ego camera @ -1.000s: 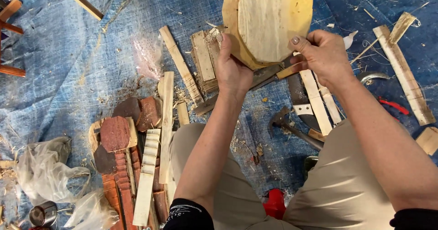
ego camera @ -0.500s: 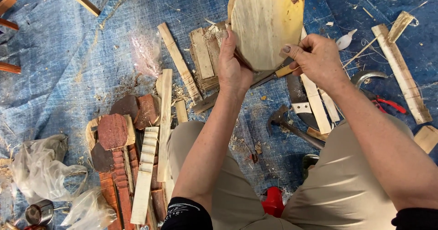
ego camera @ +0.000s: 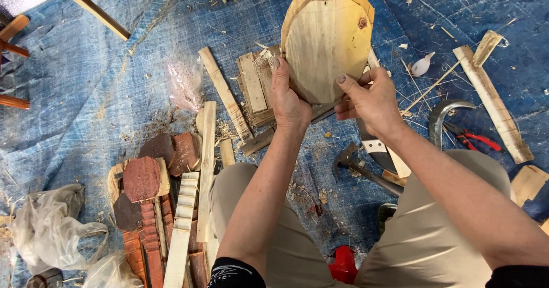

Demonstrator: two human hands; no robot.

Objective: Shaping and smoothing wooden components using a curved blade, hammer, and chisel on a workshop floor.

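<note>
I hold a pale, rounded wooden board [ego camera: 326, 39] upright over a blue tarp [ego camera: 114, 94]. My left hand [ego camera: 289, 96] grips its lower left edge with the fingers curled behind it. On the lower right edge my right hand [ego camera: 369, 99] clamps the board, thumb on the front face. A dark knot shows near the board's upper right. Under my hands lie short flat wood slats [ego camera: 251, 82] and a dark strip.
A hammer [ego camera: 360, 171], a curved blade [ego camera: 443, 119] and red-handled pliers [ego camera: 477, 139] lie at right. Long slats [ego camera: 492, 102] sit far right. Reddish carved wood pieces [ego camera: 148, 179] and a notched strip [ego camera: 183, 231] lie left, beside clear plastic bags [ego camera: 51, 231].
Both hands have shifted down and toward each other on the board's lower edge, and the board now stands more upright and higher in view.
</note>
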